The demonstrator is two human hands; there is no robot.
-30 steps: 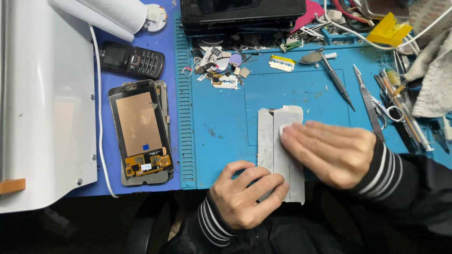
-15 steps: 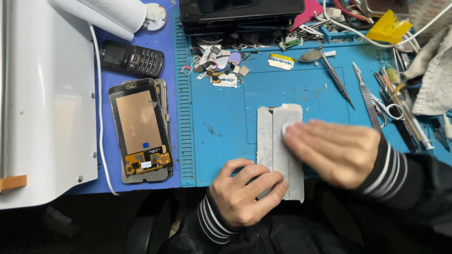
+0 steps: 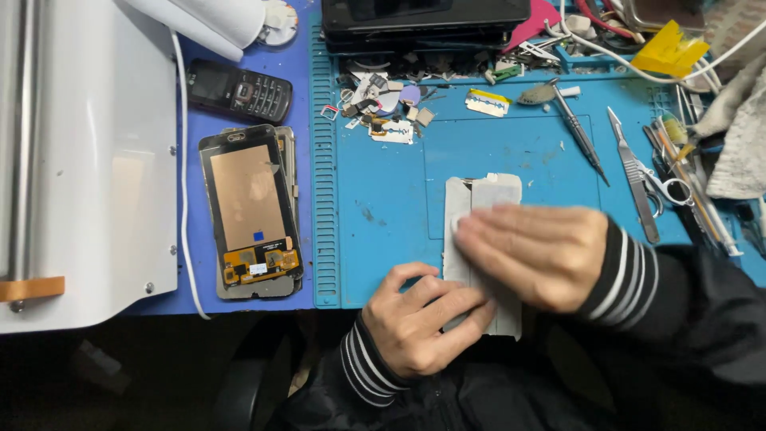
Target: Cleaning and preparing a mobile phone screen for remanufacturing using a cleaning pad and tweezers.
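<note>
At mat centre: grey panel (image 3: 483, 209), pressed flat under right hand (image 3: 533, 254); left hand (image 3: 421, 319) pinches its lower edge. Ten o'clock: opened phone screen (image 3: 249, 209), keypad phone (image 3: 238, 89). Two o'clock: tweezers (image 3: 633, 171), screwdriver (image 3: 578, 132), razor blade (image 3: 487, 102).

Old keypad phone (image 3: 239, 89), black with a dark screen, lies far left on the purple mat. Just near of it, an opened phone display panel (image 3: 251, 211), black frame, copper-brown back, small blue sticker, orange flex at its near end. Dark rectangular device (image 3: 427, 20) with a black screen along the far edge, centre. No packages or signs.
</note>
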